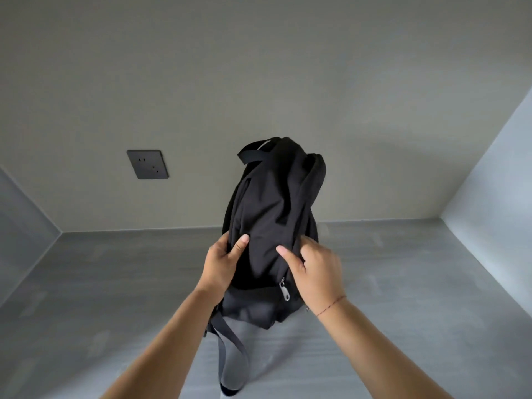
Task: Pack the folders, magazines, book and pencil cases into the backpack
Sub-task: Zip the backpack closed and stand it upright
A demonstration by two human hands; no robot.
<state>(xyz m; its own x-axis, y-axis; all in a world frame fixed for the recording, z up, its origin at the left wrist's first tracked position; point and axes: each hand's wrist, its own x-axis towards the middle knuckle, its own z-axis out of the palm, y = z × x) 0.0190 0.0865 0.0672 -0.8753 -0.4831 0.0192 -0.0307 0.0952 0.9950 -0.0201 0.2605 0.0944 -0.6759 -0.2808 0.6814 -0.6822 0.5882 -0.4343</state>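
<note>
A black backpack [272, 214] stands upright in the middle of the grey surface, its carry handle at the top and a zipper pull [286, 293] low on its near side. My left hand [223, 262] grips the fabric on its left side, thumb on the front. My right hand [315, 269] pinches the fabric on its right side. A dark strap [230, 344] trails from the bag's base toward me. No folders, magazines, book or pencil cases are in view.
The grey tabletop [403, 298] is bounded by a beige back wall with a dark power socket [147, 164] at left. A pale side panel [495, 182] rises at right and a grey one [20, 220] at left.
</note>
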